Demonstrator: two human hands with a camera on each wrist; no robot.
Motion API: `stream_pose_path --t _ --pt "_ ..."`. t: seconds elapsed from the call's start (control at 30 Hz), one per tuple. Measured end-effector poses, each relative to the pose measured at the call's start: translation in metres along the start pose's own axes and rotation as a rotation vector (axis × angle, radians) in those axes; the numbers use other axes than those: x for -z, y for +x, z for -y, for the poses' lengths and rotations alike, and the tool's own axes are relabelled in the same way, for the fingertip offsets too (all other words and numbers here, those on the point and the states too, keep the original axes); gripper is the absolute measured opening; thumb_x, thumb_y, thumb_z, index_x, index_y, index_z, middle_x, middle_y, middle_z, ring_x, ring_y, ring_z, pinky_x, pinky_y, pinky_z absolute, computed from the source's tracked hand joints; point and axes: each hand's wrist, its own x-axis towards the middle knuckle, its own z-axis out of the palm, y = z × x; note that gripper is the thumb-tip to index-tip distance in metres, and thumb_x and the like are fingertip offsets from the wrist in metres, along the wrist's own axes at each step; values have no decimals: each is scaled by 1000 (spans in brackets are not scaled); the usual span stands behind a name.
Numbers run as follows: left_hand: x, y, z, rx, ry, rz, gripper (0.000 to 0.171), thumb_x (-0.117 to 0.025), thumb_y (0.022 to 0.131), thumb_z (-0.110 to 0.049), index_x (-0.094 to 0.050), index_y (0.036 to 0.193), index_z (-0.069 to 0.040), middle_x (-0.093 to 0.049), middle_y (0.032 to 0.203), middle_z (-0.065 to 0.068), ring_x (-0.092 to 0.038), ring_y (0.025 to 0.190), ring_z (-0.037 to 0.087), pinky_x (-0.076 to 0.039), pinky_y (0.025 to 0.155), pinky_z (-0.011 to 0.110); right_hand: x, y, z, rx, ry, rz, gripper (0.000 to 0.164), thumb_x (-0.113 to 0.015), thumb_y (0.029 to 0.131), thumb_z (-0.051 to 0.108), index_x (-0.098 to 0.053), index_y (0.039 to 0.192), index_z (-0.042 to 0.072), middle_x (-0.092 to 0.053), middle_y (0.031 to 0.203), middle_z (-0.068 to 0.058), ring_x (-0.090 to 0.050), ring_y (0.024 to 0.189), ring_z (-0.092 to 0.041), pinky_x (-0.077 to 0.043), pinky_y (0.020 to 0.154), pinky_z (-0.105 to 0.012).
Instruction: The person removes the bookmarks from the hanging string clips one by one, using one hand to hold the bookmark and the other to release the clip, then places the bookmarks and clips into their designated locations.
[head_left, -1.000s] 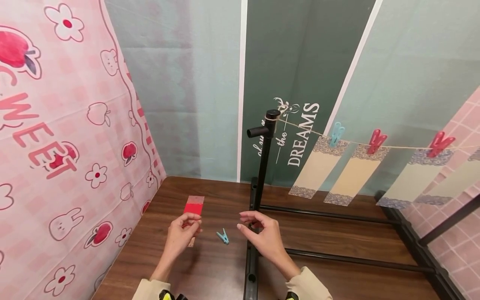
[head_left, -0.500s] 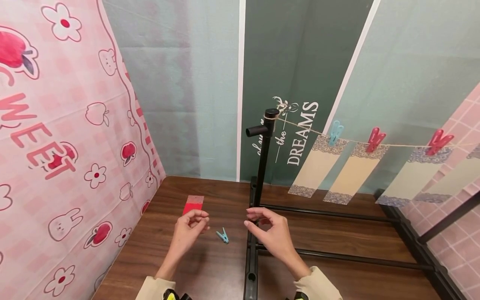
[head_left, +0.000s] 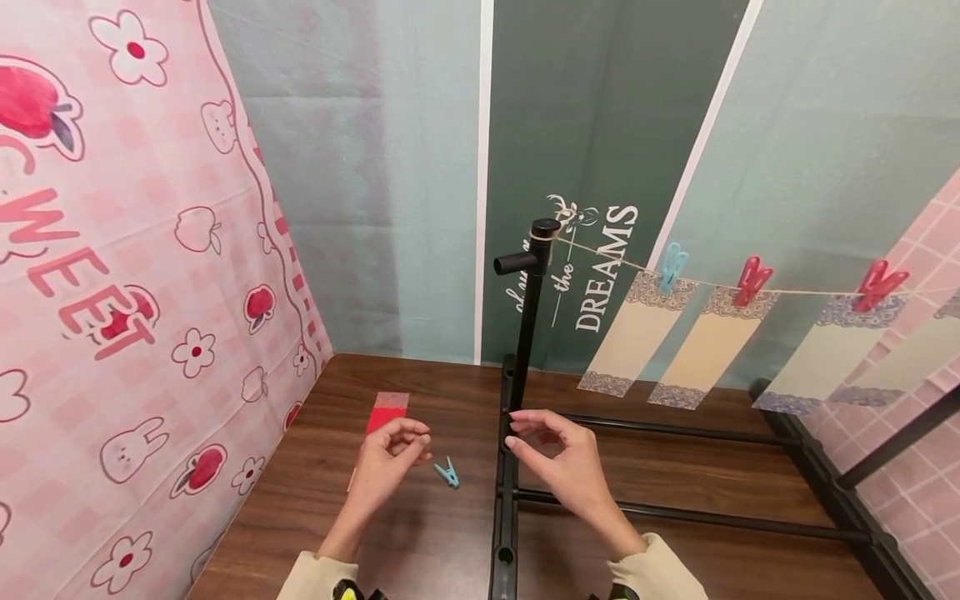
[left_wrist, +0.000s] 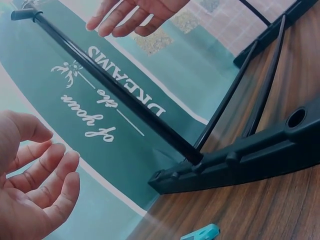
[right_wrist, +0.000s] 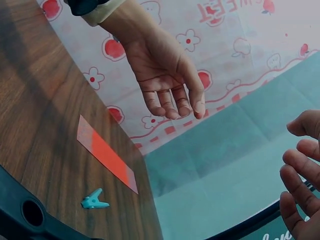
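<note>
My left hand [head_left: 384,462] hovers over the wooden table with loosely curled fingers and nothing in them. Below it lies a red card with patterned ends [head_left: 388,410], partly covered by the hand in the head view; the right wrist view shows the card [right_wrist: 109,157] whole. A small light-blue clothespin [head_left: 447,473] rests on the table between the two hands. My right hand [head_left: 568,462], also holding nothing, is in the air by the black rack's side bar, thumb and fingers apart. In the left wrist view the fingers of both the left hand [left_wrist: 42,182] and right hand [left_wrist: 137,15] are bent.
A black rack [head_left: 527,333] stands on the table [head_left: 435,533]. From its post runs a string carrying several pale cards [head_left: 637,333], held by a blue clothespin [head_left: 672,268] and red clothespins [head_left: 752,282]. Printed cloths [head_left: 172,333] hang at the left and behind.
Both hands have drifted a little to the right in the head view, still holding nothing. The red card, the loose clothespin and the hanging cards have stayed in place.
</note>
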Motion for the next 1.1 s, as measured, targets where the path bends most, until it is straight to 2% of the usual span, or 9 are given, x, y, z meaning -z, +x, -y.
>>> stream_pose_path --t 0.17,0.3,0.5,0.8,0.9,1.1 --pt "-5 0 -5 11 -48 25 11 -67 86 9 -63 96 11 -62 80 22 -67 66 21 -59 66 34 9 4 23 31 -15 -20 28 -78 77 -3 -71 102 7 -72 89 -8 -67 80 -21 -56 66 -33" --pt "-10 2 -6 4 -56 46 10 -66 86 10 -62 96 12 -62 79 19 -67 67 21 -59 67 36 17 6 42 55 -33 -37 27 -77 76 -8 -71 100 2 -71 88 -7 -67 78 -24 -56 64 -32" --pt "-14 1 -9 -26 -69 95 17 -67 87 7 -60 99 16 -62 81 20 -66 68 12 -58 69 30 25 7 45 37 -41 -54 28 -77 76 -8 -71 100 4 -71 89 -4 -67 80 -26 -56 64 -33" --pt "-19 1 -12 -87 -27 126 16 -68 87 4 -62 99 12 -65 81 20 -67 69 13 -57 67 27 35 9 48 42 -49 -69 29 -77 75 -10 -71 100 2 -71 90 -9 -66 81 -26 -55 66 -29" --pt "-22 2 -13 -94 -12 140 12 -68 88 3 -63 98 8 -65 82 21 -67 69 13 -57 66 26 39 11 50 48 -49 -71 28 -77 75 -10 -71 100 1 -71 89 -9 -66 80 -26 -55 66 -29" --pt "-28 5 -15 -96 -5 165 14 -69 88 0 -63 96 9 -66 83 22 -68 71 13 -57 66 26 47 14 55 54 -49 -74 28 -76 75 -12 -71 99 0 -70 89 -11 -65 79 -21 -55 66 -27"
